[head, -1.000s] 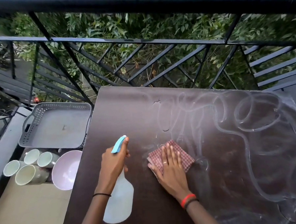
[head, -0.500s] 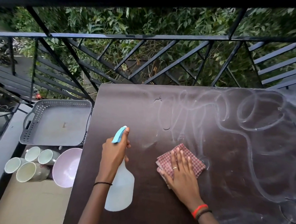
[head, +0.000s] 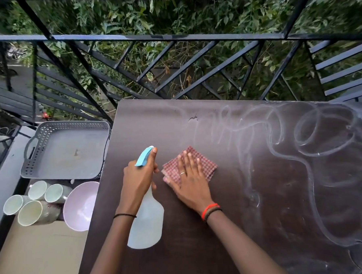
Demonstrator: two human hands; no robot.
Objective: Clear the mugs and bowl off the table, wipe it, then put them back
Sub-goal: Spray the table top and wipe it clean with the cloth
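Sliding up and to the left in the frame, the checked cloth [head: 208, 167] now sits just right of the left hand [head: 139, 178]; half a second ago it lay lower and further right. The stroke has therefore come back toward the left half of the worktop [head: 203, 251]. That part looks dark and mostly unmarked, while pale looping wet streaks [head: 292, 158] cover the right half. I judge the wiping step to be under way but far from finished, with the smears on the right still to be cleared. The right hand [head: 191, 178] lies flat on the cloth with its fingers straight and slightly spread. It presses the fabric down and grips nothing, and a ring shows on one finger. The left hand is wrapped round the neck of the spray bottle [head: 148, 226], with the forefinger lying along the blue trigger [head: 143, 156]. This hold looks much as it did a second ago. Whether the bottle's base rests on the worktop or hangs just above it cannot be told from this angle. The task's things are all off the worktop, at the lower left of the frame. The four mugs [head: 33, 211] lie clustered on their sides, touching one another. The pink bowl [head: 83, 204] leans just beside them, against the worktop's edge. Behind them sits a grey lattice tray [head: 74, 125]. Putting them back is not yet begun.
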